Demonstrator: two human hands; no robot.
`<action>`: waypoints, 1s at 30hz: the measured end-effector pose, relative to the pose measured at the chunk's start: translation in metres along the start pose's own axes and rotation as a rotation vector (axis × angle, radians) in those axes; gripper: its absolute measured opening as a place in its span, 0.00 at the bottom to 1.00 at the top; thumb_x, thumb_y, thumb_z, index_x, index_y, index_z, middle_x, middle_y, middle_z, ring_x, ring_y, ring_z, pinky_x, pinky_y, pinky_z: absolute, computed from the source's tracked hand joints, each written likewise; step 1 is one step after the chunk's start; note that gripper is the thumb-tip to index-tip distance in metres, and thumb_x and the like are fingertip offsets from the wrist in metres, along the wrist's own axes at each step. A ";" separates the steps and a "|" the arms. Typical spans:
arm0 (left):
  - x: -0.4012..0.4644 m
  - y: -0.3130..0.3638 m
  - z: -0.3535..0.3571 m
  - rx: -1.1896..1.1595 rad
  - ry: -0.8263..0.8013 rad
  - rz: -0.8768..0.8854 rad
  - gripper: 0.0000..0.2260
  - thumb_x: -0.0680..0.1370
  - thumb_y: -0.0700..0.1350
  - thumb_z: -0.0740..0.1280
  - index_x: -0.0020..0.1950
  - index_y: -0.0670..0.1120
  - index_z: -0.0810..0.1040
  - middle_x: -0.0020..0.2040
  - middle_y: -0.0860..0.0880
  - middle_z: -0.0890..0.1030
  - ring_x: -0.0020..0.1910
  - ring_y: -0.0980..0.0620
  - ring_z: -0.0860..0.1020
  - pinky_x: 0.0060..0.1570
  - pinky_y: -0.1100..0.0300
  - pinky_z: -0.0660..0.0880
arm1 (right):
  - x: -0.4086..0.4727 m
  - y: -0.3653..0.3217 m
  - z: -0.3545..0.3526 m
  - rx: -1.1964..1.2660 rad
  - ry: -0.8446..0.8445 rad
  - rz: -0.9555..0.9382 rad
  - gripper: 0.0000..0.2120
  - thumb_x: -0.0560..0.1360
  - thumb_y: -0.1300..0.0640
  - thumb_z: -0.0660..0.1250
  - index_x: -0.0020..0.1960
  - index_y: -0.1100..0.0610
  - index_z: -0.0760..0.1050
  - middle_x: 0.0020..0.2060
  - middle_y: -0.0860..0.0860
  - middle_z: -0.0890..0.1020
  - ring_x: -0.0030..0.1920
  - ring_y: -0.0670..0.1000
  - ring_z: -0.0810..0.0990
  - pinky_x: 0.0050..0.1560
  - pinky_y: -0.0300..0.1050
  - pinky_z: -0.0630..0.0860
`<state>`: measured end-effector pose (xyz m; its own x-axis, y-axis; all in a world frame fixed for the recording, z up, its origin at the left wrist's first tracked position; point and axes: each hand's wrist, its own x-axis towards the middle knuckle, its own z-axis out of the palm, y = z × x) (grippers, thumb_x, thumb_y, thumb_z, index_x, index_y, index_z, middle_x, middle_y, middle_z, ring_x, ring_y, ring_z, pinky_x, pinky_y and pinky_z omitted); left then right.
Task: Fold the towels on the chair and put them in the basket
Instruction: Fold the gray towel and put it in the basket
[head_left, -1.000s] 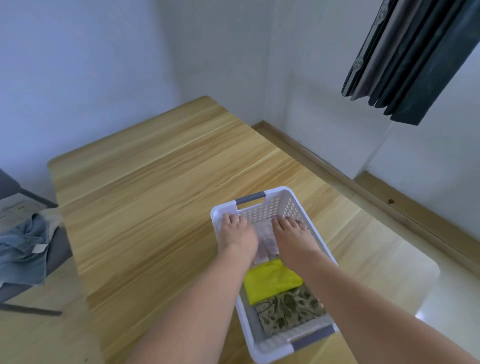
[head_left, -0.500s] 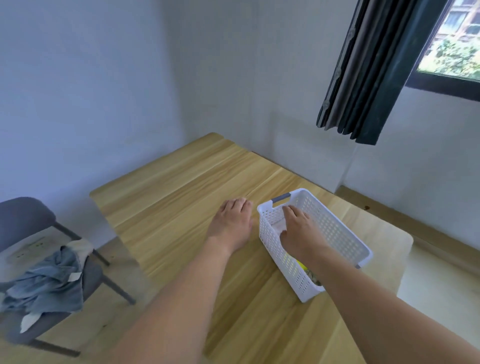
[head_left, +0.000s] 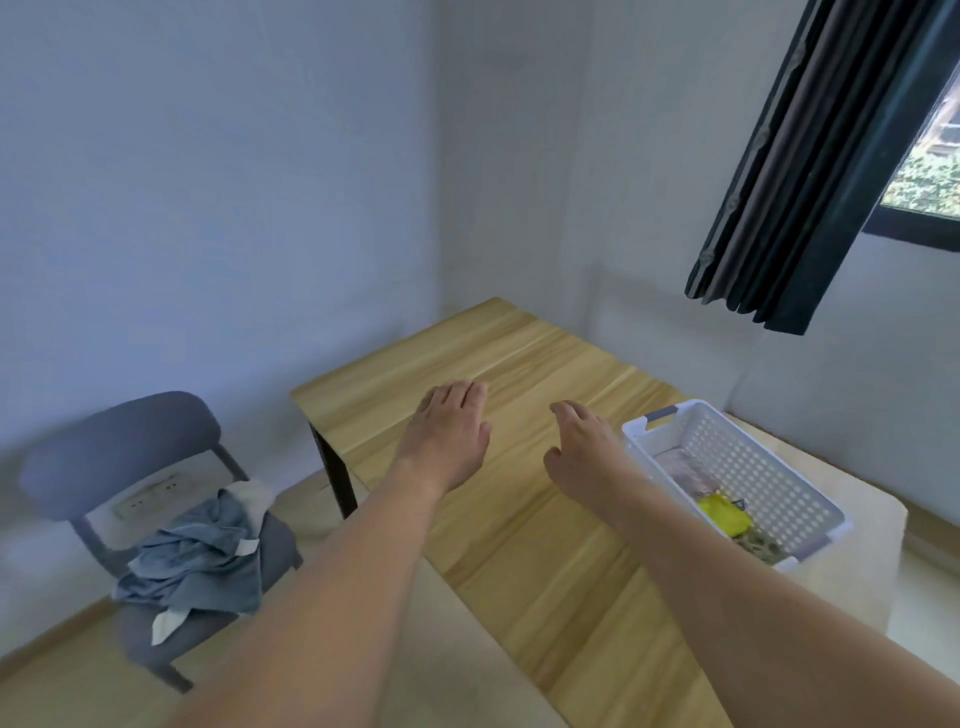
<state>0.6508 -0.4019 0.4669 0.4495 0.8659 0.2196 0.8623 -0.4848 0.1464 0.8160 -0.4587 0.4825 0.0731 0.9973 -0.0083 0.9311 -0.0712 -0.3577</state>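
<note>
A white perforated basket (head_left: 769, 467) stands on the wooden table (head_left: 519, 519) at the right, holding a pale folded towel (head_left: 685, 475), a yellow one (head_left: 724, 514) and a patterned one (head_left: 756, 545). On the grey chair (head_left: 119, 441) at the left lies a crumpled blue-grey towel (head_left: 197, 566) with a cream one (head_left: 254, 493) behind it. My left hand (head_left: 447, 436) and my right hand (head_left: 584, 447) hover over the table with relaxed fingers, holding nothing. My right hand is just left of the basket.
A dark curtain (head_left: 810, 166) hangs at the upper right beside a window (head_left: 930, 156). The table's black leg (head_left: 335, 473) stands between table and chair. Pale walls close the corner behind the table.
Both hands have left the basket and moved left over the table. The view has swung left, bringing the chair and its towels further in.
</note>
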 end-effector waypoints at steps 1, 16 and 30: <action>-0.006 -0.019 -0.006 -0.013 0.008 0.006 0.24 0.83 0.49 0.54 0.77 0.43 0.55 0.75 0.45 0.62 0.73 0.46 0.60 0.73 0.54 0.55 | 0.003 -0.020 0.005 0.014 0.014 0.006 0.26 0.75 0.63 0.58 0.72 0.60 0.61 0.71 0.53 0.65 0.69 0.56 0.65 0.66 0.46 0.63; -0.099 -0.334 -0.037 -0.025 -0.102 -0.237 0.24 0.82 0.48 0.54 0.76 0.44 0.56 0.74 0.45 0.64 0.73 0.46 0.61 0.73 0.52 0.58 | 0.065 -0.259 0.115 0.223 -0.111 0.062 0.30 0.76 0.59 0.58 0.77 0.58 0.54 0.75 0.53 0.60 0.73 0.55 0.62 0.68 0.45 0.63; -0.091 -0.589 -0.025 -0.114 -0.206 -0.171 0.21 0.81 0.44 0.55 0.74 0.44 0.62 0.73 0.46 0.65 0.73 0.48 0.62 0.72 0.54 0.59 | 0.153 -0.466 0.240 0.281 -0.276 0.150 0.25 0.78 0.61 0.56 0.74 0.56 0.58 0.72 0.51 0.64 0.65 0.53 0.70 0.54 0.41 0.69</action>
<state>0.0964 -0.1980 0.3849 0.3481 0.9373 -0.0164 0.9029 -0.3305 0.2748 0.3075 -0.2686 0.4237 0.0660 0.9464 -0.3162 0.7809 -0.2463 -0.5740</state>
